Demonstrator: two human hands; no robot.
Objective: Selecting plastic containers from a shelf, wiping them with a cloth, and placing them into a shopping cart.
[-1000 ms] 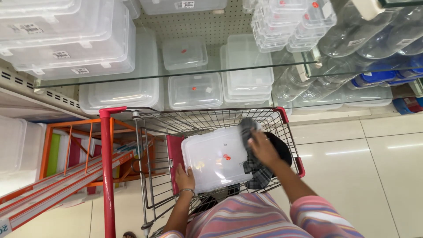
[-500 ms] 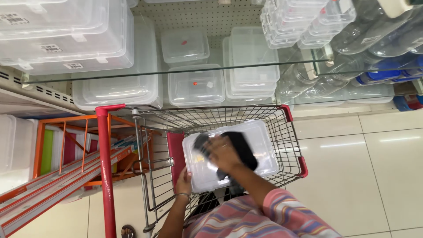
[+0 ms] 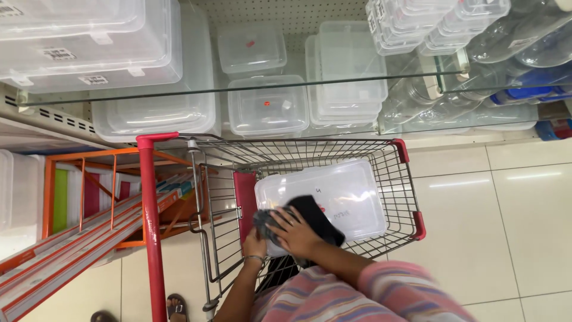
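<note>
A clear plastic container [image 3: 351, 191] with a lid lies inside the wire shopping cart [image 3: 406, 179]. My right hand [image 3: 296, 231] rests on the container's near left corner and grips a black pouch [image 3: 319, 217] with a grey part against the lid. Just below that corner, my left hand [image 3: 255, 244], wearing a bracelet, holds the container's near edge. Both forearms reach in from the bottom; the right one has a striped sleeve.
Glass shelves [image 3: 238, 89] ahead carry stacks of clear storage boxes [image 3: 268, 107] and bottles [image 3: 512, 42]. An orange rack [image 3: 77, 179] with flat packs stands to the left of the cart. The cart's red post [image 3: 152, 226] rises at left. White tiled floor [image 3: 512, 226] lies to the right.
The container went from held up over the cart to lying down inside it. My right hand slid with the black pouch from the far right side to the near left corner.
</note>
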